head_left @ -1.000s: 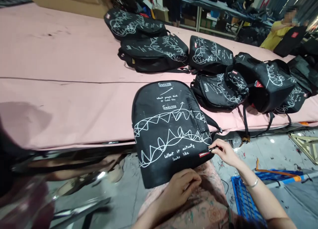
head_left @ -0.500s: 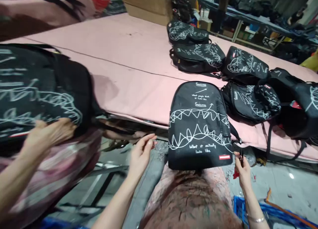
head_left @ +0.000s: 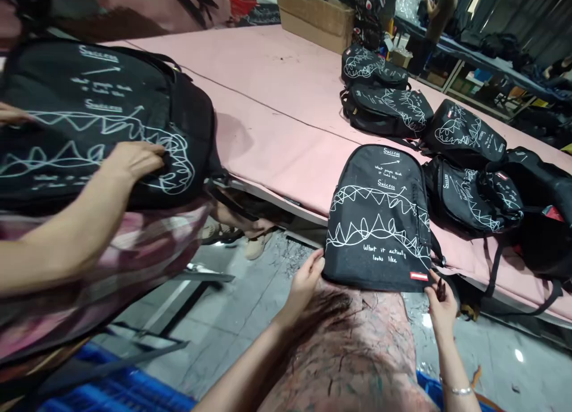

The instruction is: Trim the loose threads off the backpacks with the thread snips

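A black backpack (head_left: 376, 221) with white scribbled line art, handwriting and a small red label leans on the pink table's edge, its lower end by my lap. At its lower left corner, my left hand (head_left: 305, 284) is closed, thumb and fingers pinching the edge. My right hand (head_left: 442, 304) is closed at the lower right corner beside the red label. A small dark tool (head_left: 441, 290) sticks out from its fingers, its exact kind unclear. To the left, a co-worker's hand (head_left: 136, 160) rests on a second black backpack (head_left: 107, 132) with the same print.
Several matching backpacks (head_left: 388, 108) lie on the pink table (head_left: 268, 96) to the right, straps hanging over its edge. A cardboard box (head_left: 315, 15) stands at the back. Blue crates (head_left: 120, 388) sit low at the left and right. Another person (head_left: 440, 15) stands far back.
My left hand has moved right and closed on the backpack's lower left corner. My right hand has come onto the lower right corner. The view has shifted left.
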`<state>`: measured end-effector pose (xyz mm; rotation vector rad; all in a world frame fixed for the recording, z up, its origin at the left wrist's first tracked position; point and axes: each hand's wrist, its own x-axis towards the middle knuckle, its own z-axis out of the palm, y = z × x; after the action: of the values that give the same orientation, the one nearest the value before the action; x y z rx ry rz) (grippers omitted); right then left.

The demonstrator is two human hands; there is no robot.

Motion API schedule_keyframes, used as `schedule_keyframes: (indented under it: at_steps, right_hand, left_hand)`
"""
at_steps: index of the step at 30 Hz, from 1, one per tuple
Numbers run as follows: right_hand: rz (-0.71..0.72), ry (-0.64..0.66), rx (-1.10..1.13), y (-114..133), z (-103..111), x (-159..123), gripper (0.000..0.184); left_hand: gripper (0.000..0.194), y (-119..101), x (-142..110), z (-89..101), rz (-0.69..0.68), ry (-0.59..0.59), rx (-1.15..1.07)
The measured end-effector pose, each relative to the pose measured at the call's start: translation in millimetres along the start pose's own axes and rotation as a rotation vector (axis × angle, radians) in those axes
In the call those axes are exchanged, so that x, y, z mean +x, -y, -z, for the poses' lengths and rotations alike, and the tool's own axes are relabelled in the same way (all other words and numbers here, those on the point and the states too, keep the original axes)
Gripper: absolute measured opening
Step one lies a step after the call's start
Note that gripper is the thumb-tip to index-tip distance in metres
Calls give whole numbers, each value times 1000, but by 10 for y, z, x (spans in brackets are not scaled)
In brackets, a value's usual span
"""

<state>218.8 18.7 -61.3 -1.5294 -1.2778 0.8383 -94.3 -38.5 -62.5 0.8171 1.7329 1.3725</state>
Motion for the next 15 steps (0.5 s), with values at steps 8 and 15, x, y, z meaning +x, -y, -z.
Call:
schedule_keyframes:
  at_steps: [8,15]
  right_hand:
    - [52,-119,-24,134,-60,5,46]
    - [106,-255,-3,389,-227,-380,33]
  left_hand:
    - [26,225,-222,-55,-99,-82,-96]
    - [17,272,-217,-91,-185,-102,-76]
